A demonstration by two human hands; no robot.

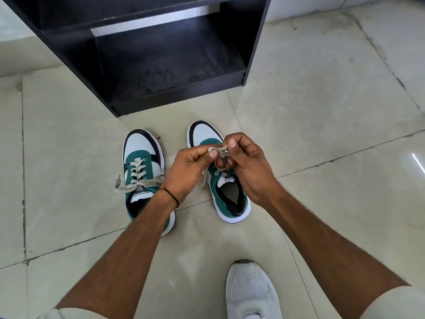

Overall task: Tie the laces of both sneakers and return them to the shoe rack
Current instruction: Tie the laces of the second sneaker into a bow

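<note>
Two green, white and black sneakers stand side by side on the tiled floor, toes pointing at the rack. The left sneaker (142, 162) has loose beige laces spread sideways across its tongue. Above the right sneaker (230, 194), my left hand (190, 166) and my right hand (246, 164) meet, each pinching part of that shoe's beige lace (218, 150). The lace is pulled up and crossed between my fingertips. My hands hide most of the right sneaker's eyelets. The dark shoe rack (161, 58) stands just beyond the shoes, its lower shelf bare.
Pale floor tiles (333, 111) spread around the shoes on all sides. My own white shoe (250, 291) rests on the floor at the bottom right, close behind the right sneaker. A black thread band circles my left wrist.
</note>
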